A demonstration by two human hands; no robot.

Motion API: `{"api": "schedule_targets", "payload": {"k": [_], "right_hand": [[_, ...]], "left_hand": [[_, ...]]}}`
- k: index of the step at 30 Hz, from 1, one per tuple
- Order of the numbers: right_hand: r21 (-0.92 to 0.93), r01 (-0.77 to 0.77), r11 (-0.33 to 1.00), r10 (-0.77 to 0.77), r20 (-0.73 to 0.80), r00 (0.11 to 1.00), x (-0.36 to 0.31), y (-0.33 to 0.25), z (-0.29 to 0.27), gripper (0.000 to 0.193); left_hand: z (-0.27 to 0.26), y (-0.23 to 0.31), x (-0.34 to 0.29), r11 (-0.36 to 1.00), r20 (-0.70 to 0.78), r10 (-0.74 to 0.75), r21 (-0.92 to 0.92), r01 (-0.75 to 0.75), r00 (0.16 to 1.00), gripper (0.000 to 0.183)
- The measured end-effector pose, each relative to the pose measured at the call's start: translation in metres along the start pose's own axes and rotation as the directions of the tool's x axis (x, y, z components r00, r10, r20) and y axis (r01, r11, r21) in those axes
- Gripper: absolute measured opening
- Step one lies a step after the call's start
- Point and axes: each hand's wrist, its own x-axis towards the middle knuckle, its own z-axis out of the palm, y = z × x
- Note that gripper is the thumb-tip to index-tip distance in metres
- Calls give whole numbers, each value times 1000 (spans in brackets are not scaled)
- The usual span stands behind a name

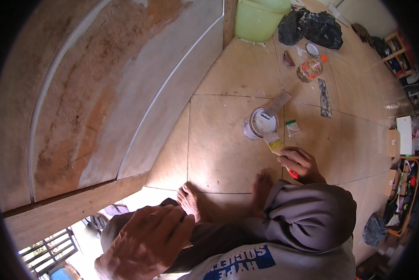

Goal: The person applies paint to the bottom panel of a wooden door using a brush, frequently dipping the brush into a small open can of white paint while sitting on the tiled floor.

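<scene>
Pinching a flat paintbrush (274, 143) by its handle (293, 174), likely the best hold, the right hand (301, 164) should find it light, soft-bristled, an open paint can (248, 130) just beyond.

Head camera looks steeply down toward the open tin (250, 129)

The one view comes from the left fisheye on the person's head, high above the near side of the tin, facing steeply down at the floor (223, 156) around it. The left hand (146, 238), nearer than the tin and to its left, shows large, close to the lens. The wide angle reaches the large panel (121, 88) left of the tin and the green bucket (258, 22) beyond it.
</scene>
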Motion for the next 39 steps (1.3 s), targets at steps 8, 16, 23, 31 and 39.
{"api": "schedule_targets", "payload": {"k": [8,16,23,31,39], "right_hand": [[618,-362,698,601,-230,765,12,12,-5,17],[480,-562,674,701,-174,692,60,28,17,13],[474,-567,673,676,-84,732,67,38,36,14],[404,-563,722,643,-91,760,67,36,33,14],[428,-582,691,677,-100,729,76,27,26,10]], "left_hand": [[2,0,2,999,5,-21,-31,21,1000,45],[6,6,3,998,-1,-64,-27,64,998,47],[2,4,5,997,32,-72,-37,73,997,48],[5,1,3,996,30,-73,-55,75,997,47],[6,-1,4,996,17,-72,-48,72,997,48]]}}
